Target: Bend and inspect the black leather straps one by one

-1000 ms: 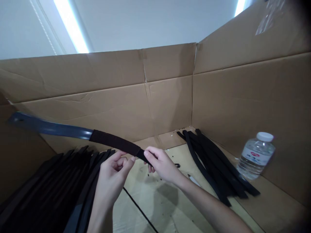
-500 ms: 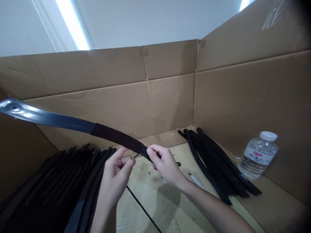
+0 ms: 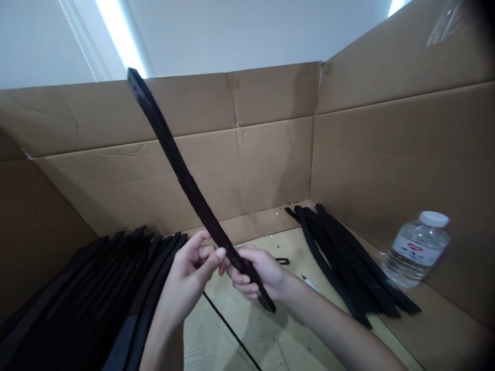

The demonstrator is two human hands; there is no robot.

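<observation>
Gripping the cord-wrapped strip (image 3: 207, 214) in the right fingers (image 3: 240, 279), left of the water bottle (image 3: 415, 253). Can't tell about any pinch in the left fingers (image 3: 211, 264). Could unravel from slack tension, tbh.

Workshop-like table (image 3: 201, 340) within cardboard walls (image 3: 270, 165)

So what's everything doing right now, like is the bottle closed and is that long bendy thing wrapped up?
Curved bar: raised at a slant, partly wrapped
Right hand: closed around the bar
Left hand: fingers curled, beside the bar
Bottle: capped, clear liquid inside
Right-side strips: lying in a loose pile
Left-side strips: bunched side by side
Thin black cord: stretched out, nearly straight
</observation>
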